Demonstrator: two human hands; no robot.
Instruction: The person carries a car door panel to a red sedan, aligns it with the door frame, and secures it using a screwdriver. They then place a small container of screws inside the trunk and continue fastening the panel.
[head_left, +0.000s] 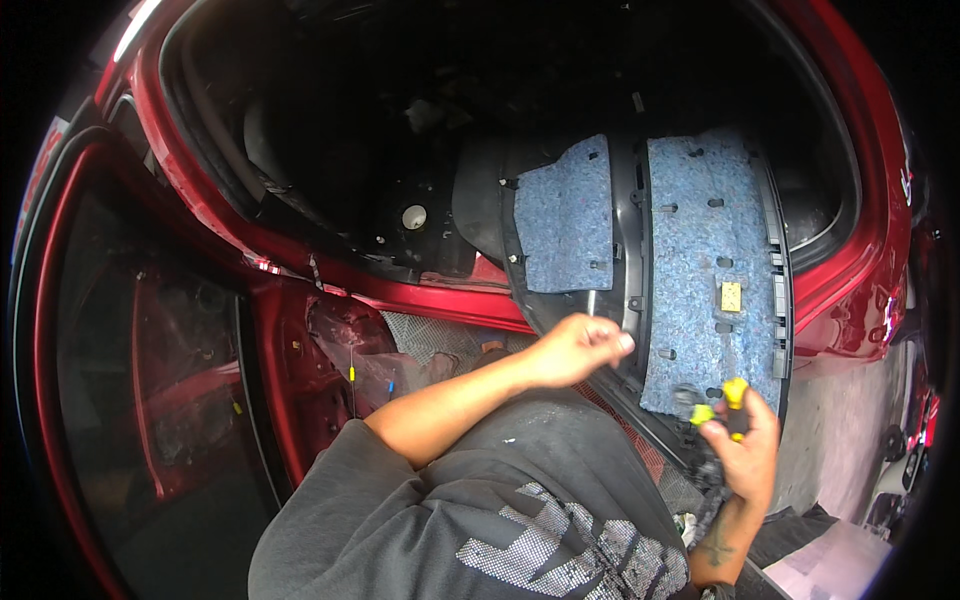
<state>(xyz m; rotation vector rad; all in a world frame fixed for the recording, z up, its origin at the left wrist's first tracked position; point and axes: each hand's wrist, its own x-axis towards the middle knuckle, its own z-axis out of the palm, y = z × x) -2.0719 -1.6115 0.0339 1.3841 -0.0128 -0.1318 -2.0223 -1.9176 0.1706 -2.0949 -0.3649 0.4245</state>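
A black plastic car trim panel (631, 255), backed with blue-grey felt pads (700, 250), leans against the opening of a red car body (200, 190). My left hand (578, 346) is closed on the panel's lower inner edge. My right hand (745, 450) grips a bundle of dark wiring with yellow connectors (722, 398) at the panel's bottom corner. A small yellow square clip (731, 296) sits on the right felt pad.
Behind the panel the car's interior is dark, with a round white plug (414, 216) in the bare floor. A red open door (110, 380) with tinted glass stands at the left. Pale concrete floor (840, 440) shows at the right.
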